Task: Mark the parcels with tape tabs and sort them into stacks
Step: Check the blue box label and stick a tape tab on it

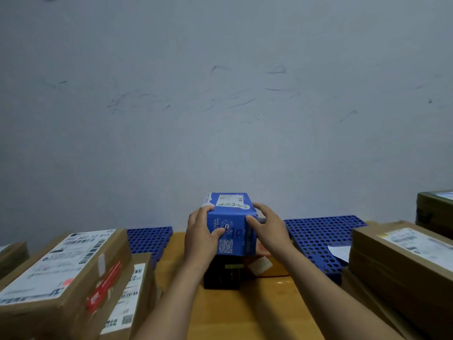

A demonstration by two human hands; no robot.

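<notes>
A small blue parcel (pixel 231 217) with a white label on top and a QR code on its near face sits on a dark box (pixel 223 274) in the middle. My left hand (pixel 201 231) grips its left side, thumb across the near face. My right hand (pixel 267 227) grips its right side, thumb on the near right edge. The dark box stands on a large brown carton (pixel 245 315). An orange parcel (pixel 267 265) lies just to its right.
Labelled cardboard parcels (pixel 61 273) are stacked at the left, with another (pixel 130 290) leaning against them. More brown cartons (pixel 402 261) are stacked at the right. Blue perforated pallets (pixel 318 234) lie behind, against a scuffed grey wall (pixel 220 94).
</notes>
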